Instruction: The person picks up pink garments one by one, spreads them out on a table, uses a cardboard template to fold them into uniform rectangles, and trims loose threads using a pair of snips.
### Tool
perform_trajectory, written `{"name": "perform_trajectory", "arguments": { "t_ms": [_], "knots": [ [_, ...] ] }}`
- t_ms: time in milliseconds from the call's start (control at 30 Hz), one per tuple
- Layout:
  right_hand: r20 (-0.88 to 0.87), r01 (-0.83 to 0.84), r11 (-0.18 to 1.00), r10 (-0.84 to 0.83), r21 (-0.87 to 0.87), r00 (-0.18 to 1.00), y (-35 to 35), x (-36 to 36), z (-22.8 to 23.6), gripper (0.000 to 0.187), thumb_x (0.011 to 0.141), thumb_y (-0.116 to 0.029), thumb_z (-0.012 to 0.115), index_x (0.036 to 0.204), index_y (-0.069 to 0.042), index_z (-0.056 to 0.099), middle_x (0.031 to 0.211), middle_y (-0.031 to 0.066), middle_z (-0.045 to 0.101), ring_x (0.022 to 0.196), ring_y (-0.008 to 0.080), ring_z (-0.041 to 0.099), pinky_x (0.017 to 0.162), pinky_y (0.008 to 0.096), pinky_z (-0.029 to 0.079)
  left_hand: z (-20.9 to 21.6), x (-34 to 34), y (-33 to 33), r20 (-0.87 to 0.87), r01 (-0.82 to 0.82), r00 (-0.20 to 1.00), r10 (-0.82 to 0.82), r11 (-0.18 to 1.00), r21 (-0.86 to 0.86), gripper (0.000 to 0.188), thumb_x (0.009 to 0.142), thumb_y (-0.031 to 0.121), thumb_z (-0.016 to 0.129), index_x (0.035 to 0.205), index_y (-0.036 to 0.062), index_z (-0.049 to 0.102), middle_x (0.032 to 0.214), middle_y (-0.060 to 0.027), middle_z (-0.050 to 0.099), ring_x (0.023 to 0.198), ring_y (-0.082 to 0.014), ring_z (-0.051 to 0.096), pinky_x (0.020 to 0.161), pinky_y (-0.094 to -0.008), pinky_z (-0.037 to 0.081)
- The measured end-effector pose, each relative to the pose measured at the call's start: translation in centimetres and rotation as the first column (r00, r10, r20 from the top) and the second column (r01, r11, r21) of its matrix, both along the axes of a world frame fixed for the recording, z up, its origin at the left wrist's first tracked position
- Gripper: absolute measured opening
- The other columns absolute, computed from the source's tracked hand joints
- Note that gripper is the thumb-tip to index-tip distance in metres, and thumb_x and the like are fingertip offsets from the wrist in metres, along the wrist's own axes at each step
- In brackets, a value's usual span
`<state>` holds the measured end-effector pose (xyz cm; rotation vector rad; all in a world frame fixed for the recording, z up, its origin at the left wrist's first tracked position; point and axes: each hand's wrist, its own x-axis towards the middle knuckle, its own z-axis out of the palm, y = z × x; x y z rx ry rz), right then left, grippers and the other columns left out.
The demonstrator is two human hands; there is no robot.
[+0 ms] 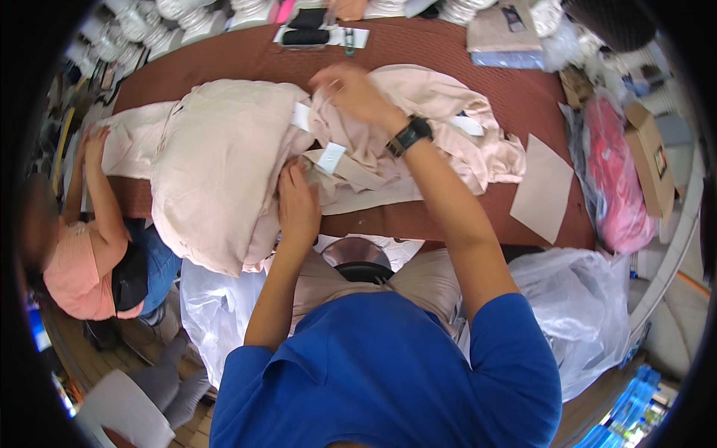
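Note:
A large beige garment (pixel 216 157) lies bunched on the table in front of me, its left part heaped in a broad mound. Two white paper tags show on it, one tag (pixel 331 157) between my hands and another tag (pixel 302 116) higher up. My left hand (pixel 299 205) is closed on the cloth at the mound's right edge, fingers curled into the folds. My right hand (pixel 358 93), below a dark wristwatch (pixel 409 136), is over the crumpled cloth near the garment's far edge. Its fingers are blurred, and what they hold cannot be made out.
A brown cloth-covered table (pixel 246 56) bears a beige card sheet (pixel 543 190) at right. Folded garments (pixel 504 37) and black thread spools (pixel 305 37) lie at the far side. At left a person in a pink top (pixel 89 261) reaches onto the garment's end. Clear plastic bags (pixel 575 313) hang beside me.

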<state>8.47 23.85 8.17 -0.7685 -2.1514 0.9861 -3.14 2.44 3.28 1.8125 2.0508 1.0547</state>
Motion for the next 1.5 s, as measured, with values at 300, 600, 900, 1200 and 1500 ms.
{"name": "perform_trajectory", "arguments": {
  "t_ms": [300,600,900,1200,1500],
  "knots": [
    [0.194,-0.333,0.926,0.299,0.178,0.934,-7.2,0.8,3.1,0.046,0.07,-0.014,0.069,0.114,-0.004,0.062,0.099,0.0176,0.067,0.091,0.0305,0.063,0.084,0.0392,0.049,4.0,0.4,0.6,-0.066,-0.035,0.996,0.061,0.941,0.336,0.005,0.086,0.001,0.059,0.091,-0.0005,0.059,0.087,-0.0152,0.056,0.084,-0.0337,0.055,0.078,-0.042,0.044],
    [0.101,-0.103,0.953,0.077,0.284,0.992,-5.3,0.4,15.9,0.037,0.084,-0.034,0.057,0.096,0.0,0.062,0.097,0.0234,0.064,0.087,0.036,0.062,0.079,0.0435,0.048,9.5,1.5,5.8,0.336,-0.139,0.942,-0.028,0.875,0.463,0.023,0.079,0.008,0.068,0.097,-0.0024,0.059,0.091,-0.0174,0.062,0.078,-0.032,0.061,0.074,-0.0403,0.049],
    [-0.394,0.349,0.882,-0.212,0.317,0.894,-3.1,12.2,33.4,0.038,0.083,-0.033,0.057,0.088,0.003,0.067,0.085,0.0245,0.067,0.082,0.0317,0.067,0.074,0.0403,0.053,3.4,2.4,11.4,-0.035,-0.001,0.999,0.0,0.999,-0.04,0.03,0.078,0.019,0.064,0.102,0.0019,0.069,0.096,-0.0278,0.067,0.098,-0.0427,0.063,0.086,-0.0469,0.049],
    [-0.527,0.458,0.867,-0.3,0.199,0.796,-3.9,27.2,41.4,0.03,0.088,-0.027,0.054,0.091,0.0,0.067,0.086,0.0175,0.068,0.079,0.0261,0.067,0.071,0.0369,0.054,31.1,-7.9,17.2,0.755,0.238,0.593,-0.279,0.957,0.167,0.036,0.101,0.013,0.041,0.13,-0.0074,0.044,0.117,-0.0191,0.06,0.105,-0.0224,0.061,0.087,-0.0301,0.057],
    [-0.598,0.532,0.838,-0.367,0.121,0.713,-4.0,39.8,46.6,0.024,0.094,-0.021,0.051,0.095,-0.004,0.067,0.086,0.0105,0.069,0.077,0.0206,0.066,0.069,0.0335,0.055,51.2,-4.2,12.3,0.356,0.165,0.814,-0.459,0.77,0.617,0.025,0.098,0.012,0.044,0.113,0.0041,0.061,0.101,-0.0086,0.066,0.087,-0.0173,0.063,0.076,-0.0312,0.054]
  ]
}}
